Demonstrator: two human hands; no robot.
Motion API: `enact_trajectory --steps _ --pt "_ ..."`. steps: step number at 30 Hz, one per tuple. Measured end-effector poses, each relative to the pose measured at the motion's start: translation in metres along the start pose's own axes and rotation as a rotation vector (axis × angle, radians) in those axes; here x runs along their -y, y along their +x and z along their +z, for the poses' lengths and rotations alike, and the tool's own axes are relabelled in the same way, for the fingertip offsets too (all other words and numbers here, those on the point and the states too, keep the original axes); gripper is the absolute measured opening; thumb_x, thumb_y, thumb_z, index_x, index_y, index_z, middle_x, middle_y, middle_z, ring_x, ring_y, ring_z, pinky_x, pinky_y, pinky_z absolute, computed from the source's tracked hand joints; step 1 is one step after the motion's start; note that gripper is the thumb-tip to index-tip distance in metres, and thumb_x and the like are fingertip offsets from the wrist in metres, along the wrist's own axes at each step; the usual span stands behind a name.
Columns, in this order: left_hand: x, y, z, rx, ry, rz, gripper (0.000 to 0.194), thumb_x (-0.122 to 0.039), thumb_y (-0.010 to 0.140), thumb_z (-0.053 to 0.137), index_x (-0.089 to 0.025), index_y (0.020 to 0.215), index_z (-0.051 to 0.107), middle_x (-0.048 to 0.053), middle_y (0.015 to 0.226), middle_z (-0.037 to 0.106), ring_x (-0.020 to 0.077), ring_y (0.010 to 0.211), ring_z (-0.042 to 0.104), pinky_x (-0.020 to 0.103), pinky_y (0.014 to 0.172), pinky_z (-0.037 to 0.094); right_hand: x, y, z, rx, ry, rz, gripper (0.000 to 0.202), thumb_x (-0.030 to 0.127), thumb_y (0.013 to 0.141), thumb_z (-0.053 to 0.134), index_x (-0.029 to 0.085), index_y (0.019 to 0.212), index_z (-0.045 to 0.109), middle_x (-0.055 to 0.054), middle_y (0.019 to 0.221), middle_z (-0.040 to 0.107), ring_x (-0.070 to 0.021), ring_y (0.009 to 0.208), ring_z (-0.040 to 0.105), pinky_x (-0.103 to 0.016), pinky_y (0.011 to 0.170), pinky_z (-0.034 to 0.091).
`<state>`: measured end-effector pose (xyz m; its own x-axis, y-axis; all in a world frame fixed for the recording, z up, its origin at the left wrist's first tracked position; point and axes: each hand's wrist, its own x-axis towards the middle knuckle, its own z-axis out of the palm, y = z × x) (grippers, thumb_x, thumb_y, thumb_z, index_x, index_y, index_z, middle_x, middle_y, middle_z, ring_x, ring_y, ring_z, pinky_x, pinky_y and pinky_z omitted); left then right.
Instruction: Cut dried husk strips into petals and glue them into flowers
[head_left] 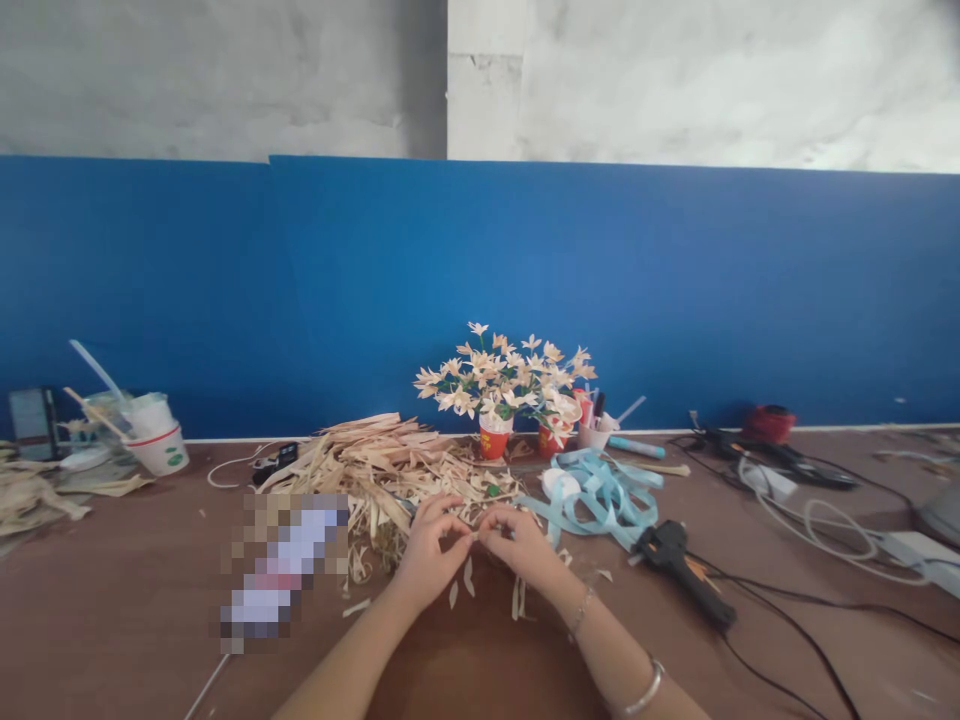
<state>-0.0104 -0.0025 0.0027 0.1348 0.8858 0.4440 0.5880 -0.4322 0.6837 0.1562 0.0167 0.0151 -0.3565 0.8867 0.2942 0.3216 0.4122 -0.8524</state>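
My left hand [435,550] and my right hand [517,540] meet low in the middle of the view, fingertips pinched together. Between them is a small pale piece, apparently dried husk, mostly hidden by the fingers. Loose cut petals [469,575] lie on the table just below the fingertips. Right behind the hands spreads a heap of dried husk strips [375,465]. Beyond it, bunches of cream husk flowers [502,378] stand in a red-and-white cup [495,442] and a second similar cup [551,440].
A tangle of light blue ribbon [600,495] and a black glue gun [686,580] with its cord lie at the right. Cables and a white power strip [926,560] sit farther right. At left are a blurred-out object [285,575] and a white tub [160,450]. A blue panel [337,280] backs the table.
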Motion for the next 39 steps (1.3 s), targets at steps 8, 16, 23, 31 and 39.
enact_trajectory --steps 8,16,23,31,39 --pt "-0.007 -0.001 -0.005 -0.051 0.081 0.118 0.02 -0.011 0.07 0.056 -0.023 0.084 0.064 0.006 0.115 0.057 0.0258 0.121 0.037 0.046 0.1 0.031 -0.001 0.001 0.001 0.005 0.241 0.153 0.017 0.029 0.072 0.056 0.017 0.06 0.057 0.003 0.059 0.053 -0.0108 0.054 0.047 -0.022 0.053 0.037" --pt "-0.009 -0.001 -0.004 -0.113 0.106 0.077 0.015 -0.017 0.075 0.054 -0.023 0.069 0.066 0.005 0.111 0.06 0.0256 0.119 0.04 0.047 0.099 0.033 0.003 -0.002 0.002 -0.053 -0.01 0.022 0.008 0.019 0.071 0.054 0.018 0.074 0.061 0.0 0.073 0.06 -0.0153 0.072 0.055 -0.026 0.068 0.042" --pt "-0.005 0.0 0.002 -0.087 0.014 -0.018 0.012 -0.012 0.069 0.057 -0.021 0.064 0.063 0.006 0.108 0.062 0.0246 0.113 0.045 0.046 0.098 0.034 0.001 -0.002 0.003 -0.068 -0.07 -0.086 0.014 0.013 0.074 0.052 0.018 0.061 0.056 -0.001 0.07 0.06 -0.0151 0.074 0.056 -0.027 0.073 0.042" --pt "-0.004 0.0 -0.001 -0.059 0.016 -0.008 0.013 -0.018 0.073 0.056 -0.022 0.065 0.064 0.006 0.109 0.061 0.0247 0.115 0.045 0.046 0.099 0.034 0.002 -0.002 0.003 -0.084 -0.168 -0.102 0.011 0.012 0.072 0.052 0.018 0.065 0.057 -0.001 0.073 0.06 -0.0156 0.076 0.055 -0.027 0.073 0.042" --pt "-0.008 -0.002 0.005 -0.127 0.134 0.021 0.015 -0.014 0.071 0.055 -0.021 0.059 0.06 0.004 0.109 0.061 0.0261 0.117 0.04 0.047 0.098 0.033 0.008 -0.006 0.011 -0.142 -0.417 -0.187 0.013 0.009 0.072 0.054 0.018 0.062 0.056 -0.001 0.073 0.06 -0.0181 0.08 0.052 -0.03 0.076 0.034"
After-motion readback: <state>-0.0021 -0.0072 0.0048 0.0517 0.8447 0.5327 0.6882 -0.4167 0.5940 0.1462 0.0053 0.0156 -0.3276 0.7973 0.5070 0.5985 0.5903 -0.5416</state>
